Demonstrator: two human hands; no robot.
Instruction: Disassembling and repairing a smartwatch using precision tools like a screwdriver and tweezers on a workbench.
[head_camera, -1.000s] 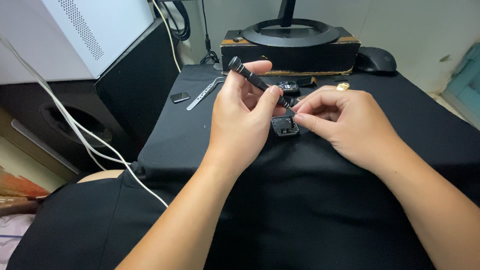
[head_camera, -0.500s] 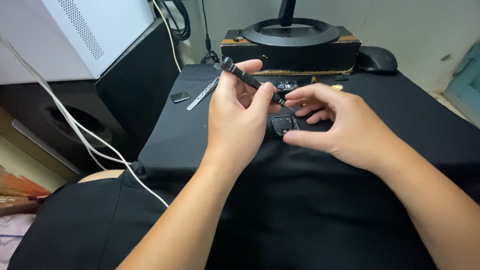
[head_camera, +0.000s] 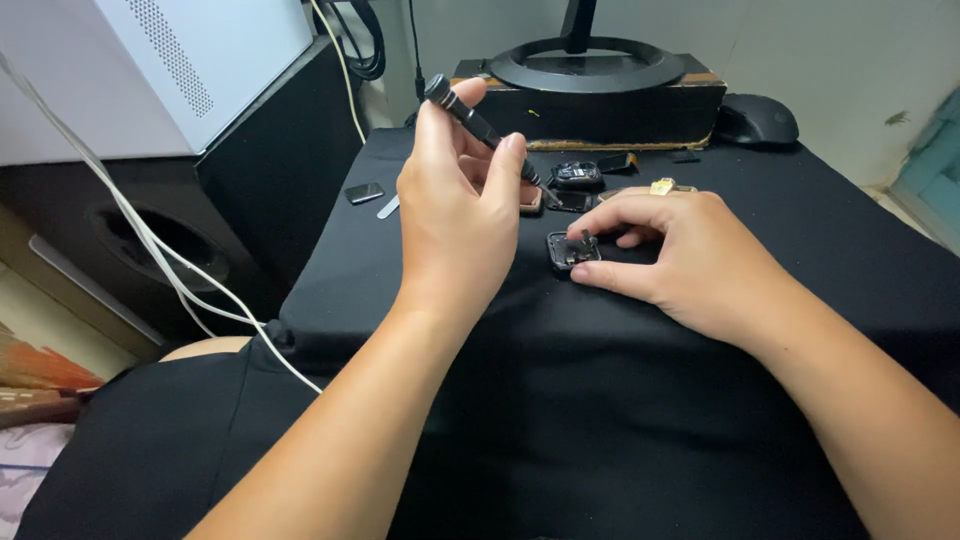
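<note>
Your left hand (head_camera: 455, 215) grips the screwdriver (head_camera: 487, 137), lifted clear with its tip pointing down toward the small black case (head_camera: 572, 250), which lies on the black-clothed counter (head_camera: 620, 400) with more small parts just behind it. Your right hand (head_camera: 690, 255) pins the case down, thumb and forefinger closed on its edges — so, as I judge it, you are between screws. The next move calls for seating the tip squarely in a screw head in the case — the grip holding firm so the case cannot skate.
</note>
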